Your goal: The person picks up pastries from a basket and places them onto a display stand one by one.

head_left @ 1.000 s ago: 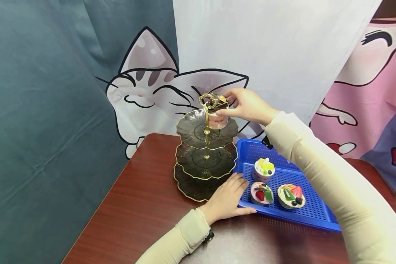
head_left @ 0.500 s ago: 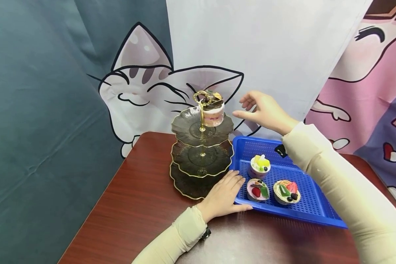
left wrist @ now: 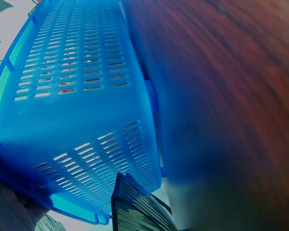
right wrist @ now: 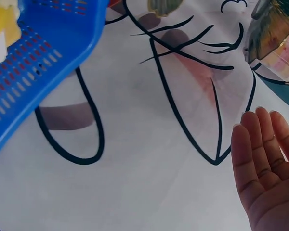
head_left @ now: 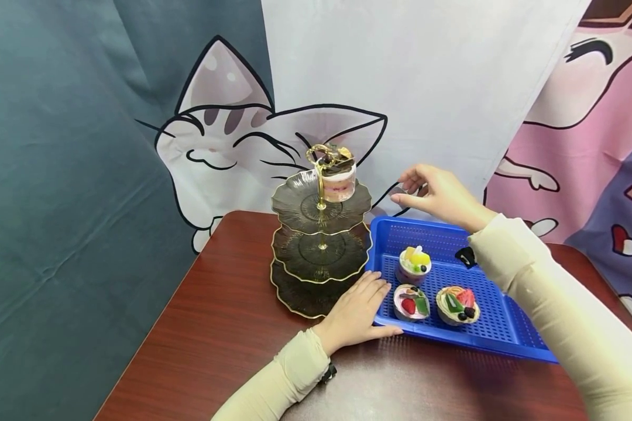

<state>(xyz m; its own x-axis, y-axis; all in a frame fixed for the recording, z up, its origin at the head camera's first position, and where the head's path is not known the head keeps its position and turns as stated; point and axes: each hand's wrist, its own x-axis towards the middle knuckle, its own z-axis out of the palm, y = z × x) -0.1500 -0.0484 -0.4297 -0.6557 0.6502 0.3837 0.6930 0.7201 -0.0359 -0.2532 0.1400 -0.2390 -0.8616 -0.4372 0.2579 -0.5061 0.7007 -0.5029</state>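
Note:
My right hand (head_left: 442, 196) hangs in the air above the back of a blue perforated plastic basket (head_left: 469, 342), fingers relaxed and holding nothing. To its left, a layered cake cup with a chocolate topping (head_left: 338, 182) stands on the top tier of a dark, gold-rimmed three-tier cake stand (head_left: 297, 251), beside the gold ring handle. The right wrist view has the hand's palm (right wrist: 267, 178) below that cake cup (right wrist: 282, 53), with a gap between. My left hand (head_left: 350, 313) rests on the basket's near left corner, fingers straight along the side and thumb along the front rim.
Inside the basket sit a yellow-fruit dessert cup (head_left: 414, 264), a pink-cream cupcake (head_left: 411, 303) and a strawberry-topped tart (head_left: 457, 306). The reddish-brown wooden table (head_left: 205, 327) carries stand and basket. A cartoon-cat curtain (head_left: 426, 76) hangs close behind the table.
My right hand has let go of the chocolate-topped cake cup on the top tier and drawn back right and slightly down. The left hand has stayed on the basket corner; the head view shifted slightly.

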